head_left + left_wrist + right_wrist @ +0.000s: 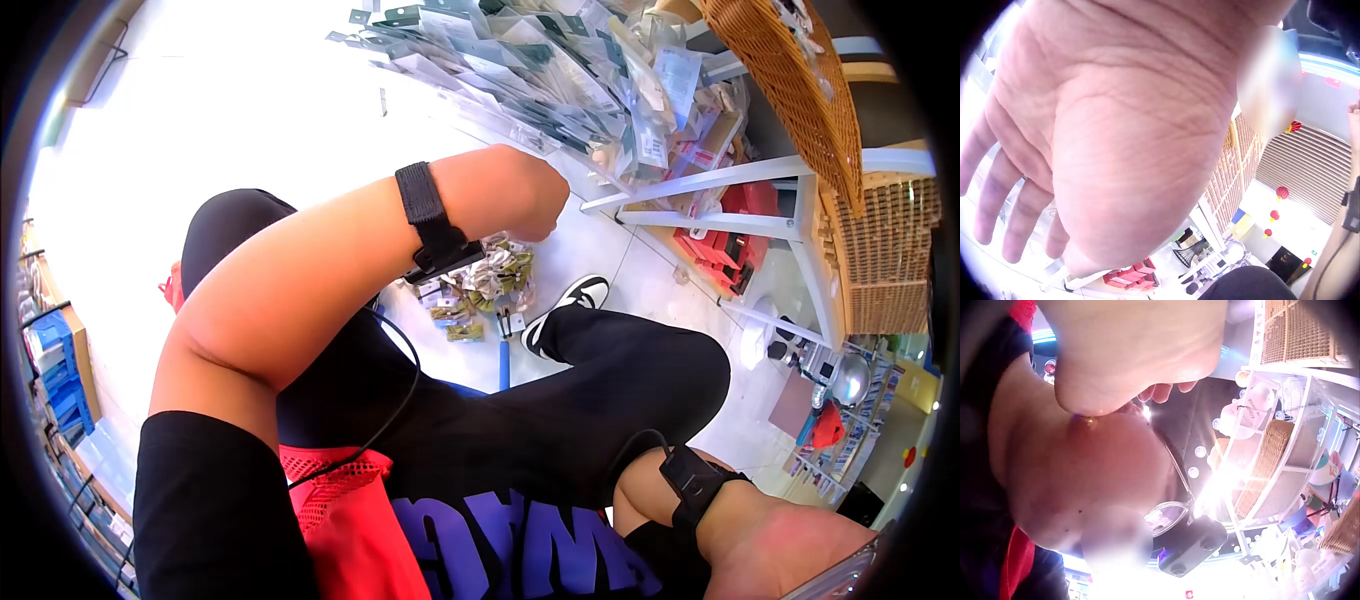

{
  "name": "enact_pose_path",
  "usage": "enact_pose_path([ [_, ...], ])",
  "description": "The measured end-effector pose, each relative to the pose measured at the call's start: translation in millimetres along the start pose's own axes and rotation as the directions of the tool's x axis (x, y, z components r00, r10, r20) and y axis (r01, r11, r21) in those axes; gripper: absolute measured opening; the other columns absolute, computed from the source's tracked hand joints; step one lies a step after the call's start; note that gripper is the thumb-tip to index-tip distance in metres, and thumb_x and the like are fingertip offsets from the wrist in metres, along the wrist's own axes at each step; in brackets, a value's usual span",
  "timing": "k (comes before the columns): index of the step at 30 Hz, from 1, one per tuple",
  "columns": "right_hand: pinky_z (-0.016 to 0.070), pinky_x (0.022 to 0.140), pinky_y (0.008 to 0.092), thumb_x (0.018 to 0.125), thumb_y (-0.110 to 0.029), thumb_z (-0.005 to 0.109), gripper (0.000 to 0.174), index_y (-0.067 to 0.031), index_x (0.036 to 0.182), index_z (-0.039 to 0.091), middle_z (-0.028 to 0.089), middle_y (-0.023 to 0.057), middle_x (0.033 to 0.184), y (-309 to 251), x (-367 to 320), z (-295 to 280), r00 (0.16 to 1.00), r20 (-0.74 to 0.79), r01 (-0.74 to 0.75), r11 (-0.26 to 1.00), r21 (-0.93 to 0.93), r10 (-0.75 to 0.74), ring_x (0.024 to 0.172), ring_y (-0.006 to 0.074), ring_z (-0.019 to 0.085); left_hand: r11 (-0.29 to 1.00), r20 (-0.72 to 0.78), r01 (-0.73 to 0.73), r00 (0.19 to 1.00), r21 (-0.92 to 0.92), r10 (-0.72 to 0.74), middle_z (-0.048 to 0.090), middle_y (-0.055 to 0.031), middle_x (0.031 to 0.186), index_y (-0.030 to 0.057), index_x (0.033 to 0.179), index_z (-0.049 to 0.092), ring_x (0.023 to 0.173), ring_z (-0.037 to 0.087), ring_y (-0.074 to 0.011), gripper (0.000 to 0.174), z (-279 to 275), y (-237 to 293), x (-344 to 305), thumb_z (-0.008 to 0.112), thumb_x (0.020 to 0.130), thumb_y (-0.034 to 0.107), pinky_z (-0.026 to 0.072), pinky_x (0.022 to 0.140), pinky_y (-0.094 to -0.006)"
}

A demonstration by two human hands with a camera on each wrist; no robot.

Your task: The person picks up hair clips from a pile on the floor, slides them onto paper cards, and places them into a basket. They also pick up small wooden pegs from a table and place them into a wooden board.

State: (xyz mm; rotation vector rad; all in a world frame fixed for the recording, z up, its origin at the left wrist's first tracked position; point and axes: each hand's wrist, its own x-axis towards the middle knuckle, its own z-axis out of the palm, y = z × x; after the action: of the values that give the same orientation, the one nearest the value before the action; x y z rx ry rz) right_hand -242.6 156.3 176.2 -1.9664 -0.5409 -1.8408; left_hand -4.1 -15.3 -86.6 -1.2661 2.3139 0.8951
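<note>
My left hand (508, 192) hangs with a bent wrist over the floor, beyond my left knee. In the left wrist view its palm faces the camera, the fingers (1016, 219) extended and apart, with nothing held. Below it in the head view lies a pile of small carded packets (500, 280), olive and beige, partly hidden by the forearm. My right hand (785, 545) is raised to my head near the eyeglasses (1169, 515). The right wrist view shows its heel close to the face and a few bent fingertips (1163, 392); no object shows in them.
A heap of clear packets (560, 85) lies beyond the left hand. At the right stand a white rack (810, 240), woven baskets (890, 260) and red boxes (715, 250). My shoe (585, 293) is beside the small pile; a blue bar (504, 365) stands near it.
</note>
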Motion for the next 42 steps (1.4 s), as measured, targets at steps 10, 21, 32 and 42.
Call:
enact_pose_path([
  [10,0.0344,0.103,0.0417,0.103,-0.044,0.050,0.047,-0.0067,0.130,0.060,0.053,0.0024,0.128,28.3,-9.1,29.2,0.945,0.154,0.021,0.415,-0.909,0.289,0.115,0.0206,0.049,0.990,-0.140,-0.090,0.987,-0.107,0.075,0.076,-0.0195,0.102,-0.0008,0.103,0.076,0.094,0.073,-0.0426,0.030,-0.5,0.8,-4.4,0.067,0.092,0.026,0.0585,0.082,-0.0481],
  [21,0.0256,0.121,0.0549,0.093,-0.075,0.059,0.081,-0.0199,0.152,0.050,0.043,0.0145,0.164,-1.3,-14.6,11.6,0.916,0.169,-0.129,0.666,-0.735,0.364,0.152,0.0288,0.033,0.855,-0.159,-0.371,0.929,-0.361,0.336,0.077,-0.0120,0.115,0.0146,0.133,0.065,0.108,0.072,-0.0309,0.038,-63.3,22.9,-32.3,0.060,0.104,0.038,0.0545,0.094,-0.0419],
  [32,0.0468,0.071,0.0296,0.107,-0.015,0.060,0.016,-0.0027,0.111,0.051,0.052,0.0014,0.081,123.0,37.2,-41.1,0.588,-0.252,-0.694,0.320,-0.645,0.769,0.067,0.0100,0.052,0.649,-0.548,-0.574,0.789,-0.499,0.276,0.071,-0.0093,0.090,0.0054,0.120,0.066,0.087,0.068,-0.0203,0.024,-68.6,8.8,-44.4,0.063,0.096,0.006,0.0535,0.081,-0.0346],
  [42,0.0528,0.093,0.0412,0.105,-0.021,0.054,0.030,-0.0043,0.125,0.069,0.068,0.0165,0.111,339.9,33.1,-159.0,-0.140,0.020,-0.141,0.000,-0.990,0.990,0.104,0.0309,0.066,0.884,-0.639,-0.459,0.707,-0.091,0.302,0.065,-0.0136,0.116,0.0126,0.122,0.066,0.115,0.064,-0.0364,0.029,-49.4,-11.7,-63.4,0.068,0.094,0.018,0.0541,0.097,-0.0462],
])
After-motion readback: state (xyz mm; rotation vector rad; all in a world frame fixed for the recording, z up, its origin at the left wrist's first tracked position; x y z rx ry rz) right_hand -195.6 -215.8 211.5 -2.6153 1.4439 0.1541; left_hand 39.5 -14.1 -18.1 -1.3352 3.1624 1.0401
